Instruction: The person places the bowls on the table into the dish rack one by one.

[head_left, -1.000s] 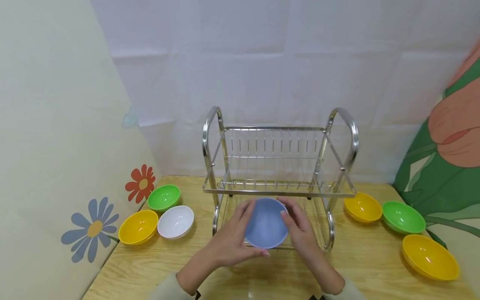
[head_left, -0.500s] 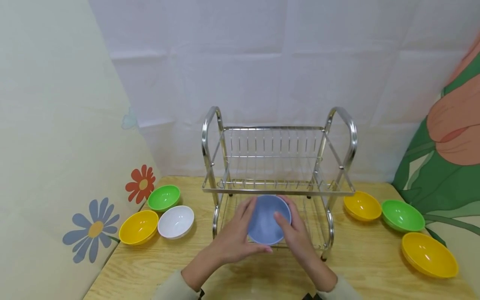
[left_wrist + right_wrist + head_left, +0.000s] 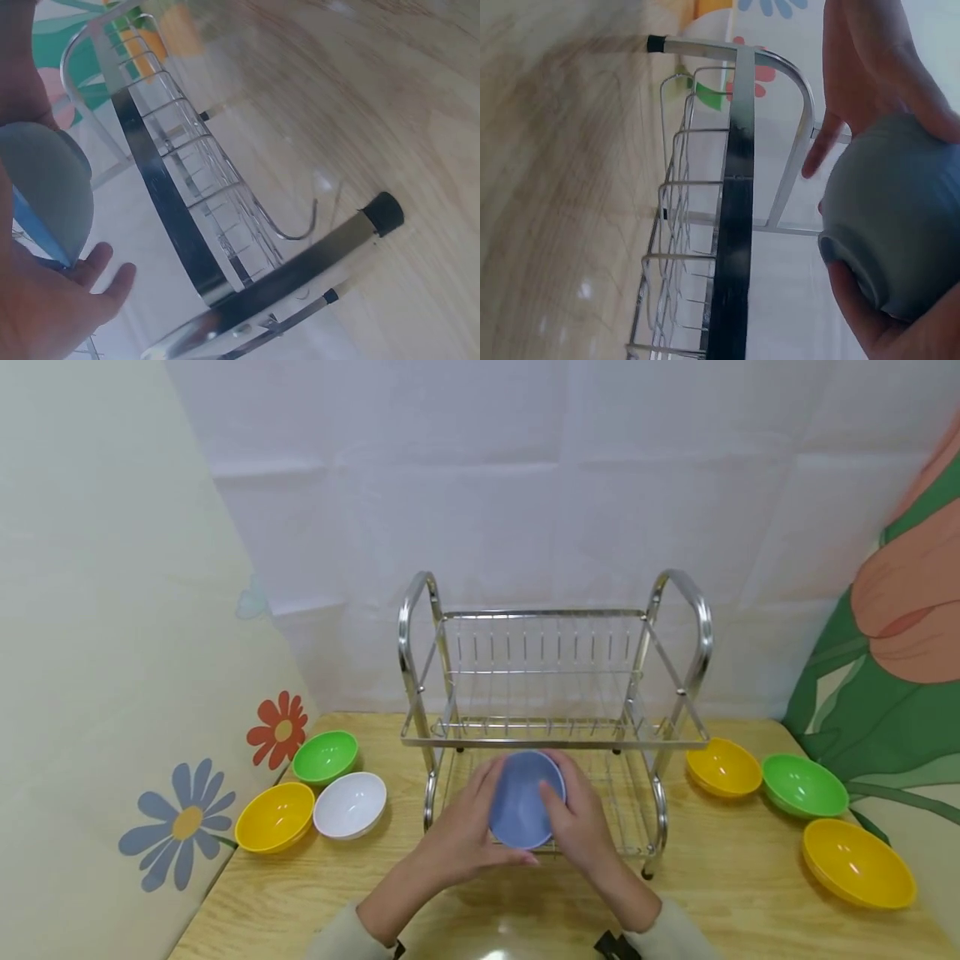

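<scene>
Both hands hold a blue bowl [image 3: 525, 806] in front of the steel dish rack, its opening facing up toward the head camera and tilted. My left hand [image 3: 465, 831] cups the bowl's left side, with its thumb stretched along below the rim. On the other side my right hand [image 3: 583, 827] grips the wall, thumb inside the bowl and fingers behind it. The outer side of the bowl [image 3: 900, 210] shows in the right wrist view, where fingers of the right hand [image 3: 907, 334] touch its foot. The two-tier dish rack [image 3: 555, 744] stands just beyond.
Left on the wooden table [image 3: 360, 893] stand a green bowl [image 3: 326, 757], a yellow bowl [image 3: 275, 817] and a white bowl [image 3: 350, 806]. At the right are a yellow bowl [image 3: 723, 768], a green bowl [image 3: 805, 787] and a larger yellow bowl [image 3: 858, 864]. A white cloth [image 3: 495, 493] hangs behind.
The blue bowl shifts slightly right, then back left, and turns so its opening looks narrower. My right thumb moves from the rim into the bowl. The other bowls and the rack stay put.
</scene>
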Tool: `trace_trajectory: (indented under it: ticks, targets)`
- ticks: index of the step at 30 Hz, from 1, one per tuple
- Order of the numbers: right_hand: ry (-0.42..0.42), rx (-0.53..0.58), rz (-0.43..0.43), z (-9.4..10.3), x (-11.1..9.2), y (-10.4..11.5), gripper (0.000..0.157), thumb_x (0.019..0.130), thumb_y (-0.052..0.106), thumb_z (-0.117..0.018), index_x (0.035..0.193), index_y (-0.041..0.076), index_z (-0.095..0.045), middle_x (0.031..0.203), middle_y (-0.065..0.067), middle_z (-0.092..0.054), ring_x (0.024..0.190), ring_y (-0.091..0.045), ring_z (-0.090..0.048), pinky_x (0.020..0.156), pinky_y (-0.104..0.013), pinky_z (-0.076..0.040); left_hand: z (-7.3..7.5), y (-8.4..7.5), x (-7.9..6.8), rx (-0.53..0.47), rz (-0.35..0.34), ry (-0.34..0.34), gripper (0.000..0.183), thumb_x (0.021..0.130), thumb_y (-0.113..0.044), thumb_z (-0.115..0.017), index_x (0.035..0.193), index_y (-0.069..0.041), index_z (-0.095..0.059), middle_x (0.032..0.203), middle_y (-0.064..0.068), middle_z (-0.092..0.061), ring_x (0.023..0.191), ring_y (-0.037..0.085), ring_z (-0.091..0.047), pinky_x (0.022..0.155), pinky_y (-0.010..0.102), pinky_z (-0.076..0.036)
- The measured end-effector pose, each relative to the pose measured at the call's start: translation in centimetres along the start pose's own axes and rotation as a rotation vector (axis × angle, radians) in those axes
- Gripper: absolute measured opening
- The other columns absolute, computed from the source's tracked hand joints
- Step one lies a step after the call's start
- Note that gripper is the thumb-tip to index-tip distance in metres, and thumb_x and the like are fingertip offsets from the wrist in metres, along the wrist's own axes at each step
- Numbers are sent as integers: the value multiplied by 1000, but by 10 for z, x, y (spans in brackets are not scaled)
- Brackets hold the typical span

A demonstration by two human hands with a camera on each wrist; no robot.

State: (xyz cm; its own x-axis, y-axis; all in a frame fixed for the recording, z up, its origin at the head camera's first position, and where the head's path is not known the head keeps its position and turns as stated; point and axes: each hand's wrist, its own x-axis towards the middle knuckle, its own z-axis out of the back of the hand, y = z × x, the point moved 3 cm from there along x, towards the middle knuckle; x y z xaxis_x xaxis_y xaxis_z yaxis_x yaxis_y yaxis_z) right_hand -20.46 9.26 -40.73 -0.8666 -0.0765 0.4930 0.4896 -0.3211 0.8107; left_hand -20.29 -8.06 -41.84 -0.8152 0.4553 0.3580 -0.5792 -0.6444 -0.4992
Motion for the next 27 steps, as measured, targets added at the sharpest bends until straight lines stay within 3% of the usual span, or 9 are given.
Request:
trace_trajectory:
  ticks: [3,7,10,14,18,22,27]
  targets:
    - [-12,-126,59,-1,3,5,35,95,8,-58,130,9,-59,121,-10,-66,104,-27,-67,83,-42,-58,1,4,-3,32,10,14,128,67,-62,-84,162,-14,-12,162,10,-28,141,33,-43,109,50,-46]
    - [-44,-249,108,-1,7,5,32,92,10,-61,124,7,-62,115,-11,-68,97,-27,-69,78,-41,-60,6,8,-9,84,44,33,108,84,-64,-68,162,-15,-11,165,12,-24,148,35,-32,114,56,-38]
    - [-58,-319,115,-2,9,3,29,91,12,-63,120,7,-63,112,-10,-69,95,-27,-69,78,-42,-60,14,7,-14,101,47,16,94,92,-59,-61,162,-16,-15,164,11,-27,149,34,-31,115,58,-36]
    - [-42,-367,101,-4,12,0,30,92,15,-63,120,7,-63,111,-11,-69,96,-28,-69,78,-44,-60,28,7,-22,123,6,-50,89,90,-56,-63,161,-21,-21,162,8,-33,146,32,-37,113,58,-38]
    - [-15,-403,82,-8,15,-1,34,92,17,-62,124,7,-62,113,-12,-69,98,-30,-68,80,-48,-59,45,10,-29,137,-118,-195,78,90,-52,-62,155,-18,-34,152,7,-46,136,28,-48,106,53,-45]
    - [22,-433,51,-14,19,-3,37,93,20,-60,129,12,-60,116,-10,-68,100,-29,-68,81,-49,-58,64,16,-34,119,-282,-424,60,96,-49,-51,137,-5,-55,130,9,-62,116,25,-59,95,42,-50]
    - [24,-447,66,-23,22,-2,36,93,21,-60,128,13,-61,112,-8,-70,95,-27,-68,76,-46,-58,87,23,-35,92,-380,-668,60,101,-50,-42,120,2,-64,111,14,-67,95,26,-60,87,29,-48]
